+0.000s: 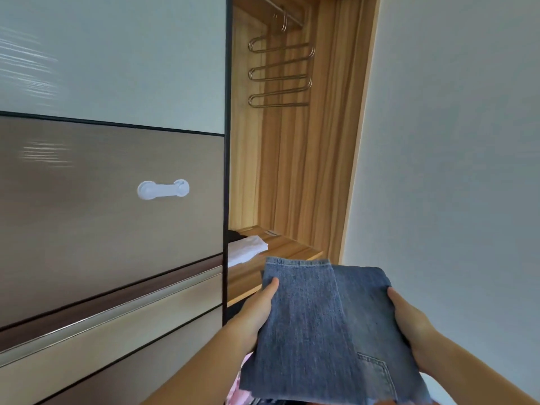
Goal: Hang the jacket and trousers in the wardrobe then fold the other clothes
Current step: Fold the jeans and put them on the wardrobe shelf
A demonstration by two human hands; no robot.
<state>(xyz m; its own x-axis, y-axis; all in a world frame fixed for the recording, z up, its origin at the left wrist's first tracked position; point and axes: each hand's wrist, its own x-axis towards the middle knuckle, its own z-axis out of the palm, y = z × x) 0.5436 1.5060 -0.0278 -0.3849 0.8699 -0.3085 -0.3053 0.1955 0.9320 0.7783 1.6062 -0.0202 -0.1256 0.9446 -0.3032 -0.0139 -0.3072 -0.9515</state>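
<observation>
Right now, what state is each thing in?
Folded jeans: held flat, a hand at each side.
Left hand: grip on the jeans' left edge.
Right hand: grip on the right edge.
Sliding wardrobe door: slid open.
Multi-tier trouser hanger: on the rail, empty.
White folded cloth: lying on the shelf.

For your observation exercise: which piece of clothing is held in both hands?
The folded blue denim trousers; the white garment lies untouched on the wardrobe shelf.
</observation>
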